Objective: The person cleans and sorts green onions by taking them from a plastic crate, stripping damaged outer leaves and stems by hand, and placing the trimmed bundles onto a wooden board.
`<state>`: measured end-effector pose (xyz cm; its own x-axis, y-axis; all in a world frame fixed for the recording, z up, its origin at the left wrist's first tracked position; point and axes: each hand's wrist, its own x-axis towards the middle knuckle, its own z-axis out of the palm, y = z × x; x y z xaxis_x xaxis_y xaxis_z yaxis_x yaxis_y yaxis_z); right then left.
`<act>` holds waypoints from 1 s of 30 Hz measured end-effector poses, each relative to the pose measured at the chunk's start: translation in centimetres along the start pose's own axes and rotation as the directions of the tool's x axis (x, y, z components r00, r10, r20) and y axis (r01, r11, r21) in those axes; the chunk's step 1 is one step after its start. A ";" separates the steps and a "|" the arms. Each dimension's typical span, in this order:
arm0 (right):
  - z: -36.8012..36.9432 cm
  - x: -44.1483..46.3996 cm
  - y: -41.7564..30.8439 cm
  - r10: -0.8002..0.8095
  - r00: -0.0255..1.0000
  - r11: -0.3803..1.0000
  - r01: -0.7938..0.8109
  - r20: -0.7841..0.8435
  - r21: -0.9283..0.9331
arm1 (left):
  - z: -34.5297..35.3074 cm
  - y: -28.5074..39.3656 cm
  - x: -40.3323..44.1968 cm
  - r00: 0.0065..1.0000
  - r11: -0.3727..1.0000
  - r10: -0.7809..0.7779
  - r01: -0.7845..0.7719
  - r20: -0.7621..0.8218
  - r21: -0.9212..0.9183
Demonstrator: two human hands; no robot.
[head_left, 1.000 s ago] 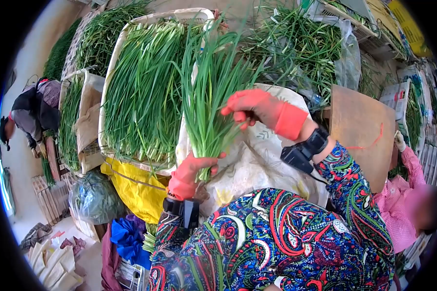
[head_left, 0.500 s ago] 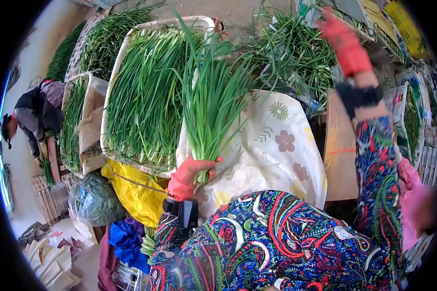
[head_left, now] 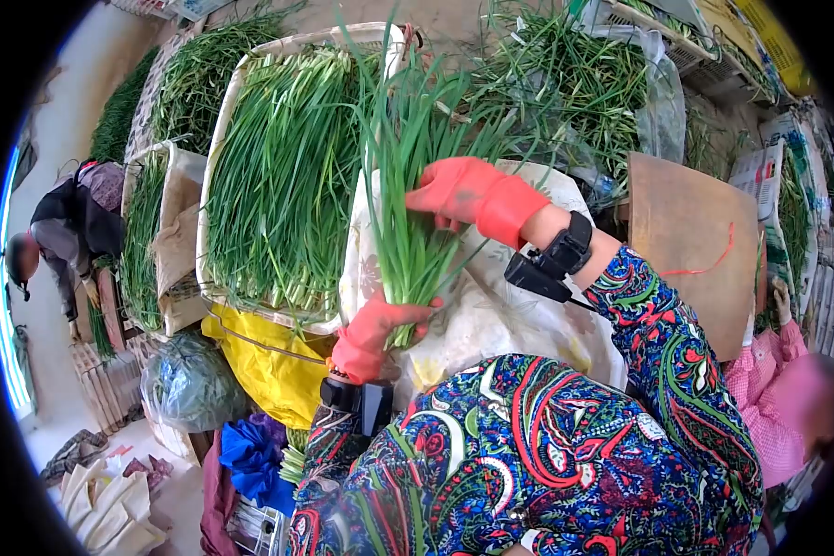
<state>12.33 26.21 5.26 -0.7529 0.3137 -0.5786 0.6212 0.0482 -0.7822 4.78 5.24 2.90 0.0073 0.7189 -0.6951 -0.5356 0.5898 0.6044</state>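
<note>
My left hand (head_left: 371,335), in a red rubber glove, is closed round the pale stem end of a bunch of garlic chives (head_left: 400,264). The bunch stands with its green leaves pointing away from me. My right hand (head_left: 473,193), gloved the same way, is at the right side of the leaves with its fingers curled in on them; some fingertips are hidden among the blades. Beneath both hands lies a pale flower-printed cloth (head_left: 528,315) over my lap. Left of the bunch, a white basket (head_left: 205,199) holds neatly laid chives (head_left: 287,176).
Loose chives (head_left: 574,93) are heaped at the far right, partly on clear plastic. A brown board (head_left: 690,250) stands right of the cloth. A yellow bag (head_left: 269,361) and a filled plastic bag (head_left: 190,382) lie at left. Co-workers (head_left: 93,208) sit at both sides.
My right hand has come back from the far right heap to the leaves of the bunch. My left hand keeps hold of the stems, having moved only slightly.
</note>
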 end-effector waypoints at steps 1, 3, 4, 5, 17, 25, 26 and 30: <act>0.2 -0.3 -0.2 0.035 0.998 0.999 -0.035 0.047 -0.002 | 0.1 0.2 0.1 1.000 1.000 -0.002 0.002 -0.011 0.007; 0.6 -0.2 0.6 0.012 0.999 0.998 -0.014 0.052 0.055 | 1.0 0.7 0.1 0.999 1.000 -0.010 0.011 -0.032 0.027; 0.8 0.0 1.2 0.005 0.998 0.995 -0.011 0.060 0.097 | 0.8 0.3 0.4 0.998 1.000 -0.008 0.007 -0.056 -0.018; 0.9 0.0 1.5 -0.001 0.998 0.991 -0.008 0.068 0.136 | 0.9 0.4 0.4 0.998 0.999 -0.015 0.014 -0.055 -0.029; -1.0 -5.9 0.1 -0.263 0.965 0.765 0.215 -0.010 0.607 | 0.2 0.7 -0.1 0.998 0.997 0.044 -0.047 -0.041 -0.057; -0.3 1.3 2.2 -0.332 0.922 0.942 0.313 -0.200 -0.123 | 1.0 1.1 0.0 0.999 0.998 -0.045 0.044 -0.020 -0.053; 0.1 2.5 3.0 -0.369 0.892 0.919 0.308 -0.262 -0.244 | 0.5 0.2 0.5 0.999 0.997 -0.013 0.009 -0.047 -0.075; 0.8 2.0 2.8 -0.325 0.849 0.900 0.142 -0.417 -0.412 | 1.1 0.5 0.3 0.997 0.994 0.041 -0.048 -0.071 -0.099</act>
<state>12.38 26.23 1.73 -0.7503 0.6460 -0.1406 0.5416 0.4785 -0.6912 5.43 6.09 3.40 -0.0741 0.7146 -0.6956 -0.6162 0.5157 0.5953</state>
